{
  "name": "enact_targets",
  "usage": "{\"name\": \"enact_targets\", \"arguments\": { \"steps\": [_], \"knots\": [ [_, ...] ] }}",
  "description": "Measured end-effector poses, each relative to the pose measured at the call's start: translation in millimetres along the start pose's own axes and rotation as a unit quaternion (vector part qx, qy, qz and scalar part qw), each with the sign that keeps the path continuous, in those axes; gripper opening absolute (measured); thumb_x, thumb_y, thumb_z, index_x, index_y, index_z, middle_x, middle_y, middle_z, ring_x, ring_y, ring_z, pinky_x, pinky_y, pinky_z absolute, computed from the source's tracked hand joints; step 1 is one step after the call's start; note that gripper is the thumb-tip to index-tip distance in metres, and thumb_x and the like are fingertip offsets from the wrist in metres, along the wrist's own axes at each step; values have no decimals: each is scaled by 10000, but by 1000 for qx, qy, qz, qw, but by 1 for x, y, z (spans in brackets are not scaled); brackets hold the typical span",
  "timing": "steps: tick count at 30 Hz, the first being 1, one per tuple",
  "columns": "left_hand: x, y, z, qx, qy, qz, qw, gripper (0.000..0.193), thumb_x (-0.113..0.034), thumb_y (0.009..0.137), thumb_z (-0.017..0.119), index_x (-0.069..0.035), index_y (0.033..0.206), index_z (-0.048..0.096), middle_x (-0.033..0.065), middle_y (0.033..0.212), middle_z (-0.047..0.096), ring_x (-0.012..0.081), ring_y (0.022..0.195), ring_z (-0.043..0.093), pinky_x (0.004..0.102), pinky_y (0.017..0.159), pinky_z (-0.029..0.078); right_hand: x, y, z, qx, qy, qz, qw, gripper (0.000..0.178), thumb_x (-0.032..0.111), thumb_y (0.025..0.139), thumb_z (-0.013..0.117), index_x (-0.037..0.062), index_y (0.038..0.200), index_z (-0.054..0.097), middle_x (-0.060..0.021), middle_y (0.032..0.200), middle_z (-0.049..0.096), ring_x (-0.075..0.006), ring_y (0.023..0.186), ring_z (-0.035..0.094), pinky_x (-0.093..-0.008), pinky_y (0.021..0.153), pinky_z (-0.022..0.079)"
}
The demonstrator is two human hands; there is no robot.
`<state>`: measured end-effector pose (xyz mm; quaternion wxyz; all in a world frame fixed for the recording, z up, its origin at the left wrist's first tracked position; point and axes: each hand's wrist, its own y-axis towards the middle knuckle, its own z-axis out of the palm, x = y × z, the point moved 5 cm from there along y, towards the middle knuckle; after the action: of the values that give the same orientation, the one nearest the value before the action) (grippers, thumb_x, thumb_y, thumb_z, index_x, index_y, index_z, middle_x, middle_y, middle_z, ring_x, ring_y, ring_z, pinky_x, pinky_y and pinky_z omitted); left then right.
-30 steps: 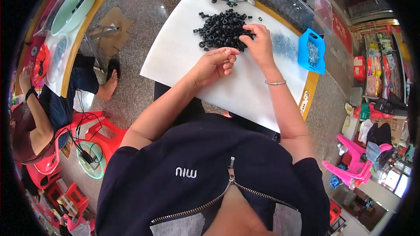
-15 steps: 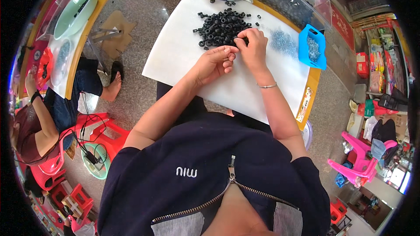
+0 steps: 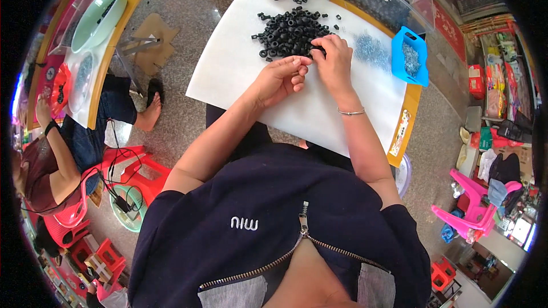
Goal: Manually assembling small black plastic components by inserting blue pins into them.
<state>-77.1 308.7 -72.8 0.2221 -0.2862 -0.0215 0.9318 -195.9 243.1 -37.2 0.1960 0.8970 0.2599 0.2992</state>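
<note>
On the bench (image 3: 412, 105), in the head view, the black parts (image 3: 285, 31) lie heaped beyond your hands. Your left hand (image 3: 281, 80) sits at the heap's near side, your right hand (image 3: 333, 63) at its near right edge. Both have fingers drawn close to the thumb; whether they grip anything, I cannot tell. Shiny bits (image 3: 370, 50) and the blue tray (image 3: 398, 60) lie right.

1. Floor: The floor (image 3: 194, 28) was grey speckled stone; flattened brown cardboard (image 3: 153, 31) lay on it.
2. Left side: A yellow-edged table (image 3: 108, 51) stood beyond a red plastic stool (image 3: 154, 185).
3. Right side: Stocked shelving (image 3: 486, 102) stood above a pink plastic stool (image 3: 478, 221) in view.
4. Light: A white panel (image 3: 520, 231) glowed at lower right.
</note>
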Motion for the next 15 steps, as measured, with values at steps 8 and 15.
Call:
{"name": "enact_targets", "arguments": {
  "steps": [8,15],
  "knots": [
    [2,1,-2,-1,-7,1,1000,245,-188,945,497,1,1099,522,6,840,514,65,639,432,214,594,408,7,1,-3,4,0,-41,999,142,114,743,640,108,883,622,-27,908,580,-234,900,507,-386,781,359],
    [1,1,-2,0,-5,1,1000,249,-186,946,494,6,1103,519,11,839,512,68,641,438,221,595,411,4,2,2,30,-7,-42,999,123,119,758,631,99,879,634,-33,911,581,-235,883,511,-386,782,364]
  ]
}}
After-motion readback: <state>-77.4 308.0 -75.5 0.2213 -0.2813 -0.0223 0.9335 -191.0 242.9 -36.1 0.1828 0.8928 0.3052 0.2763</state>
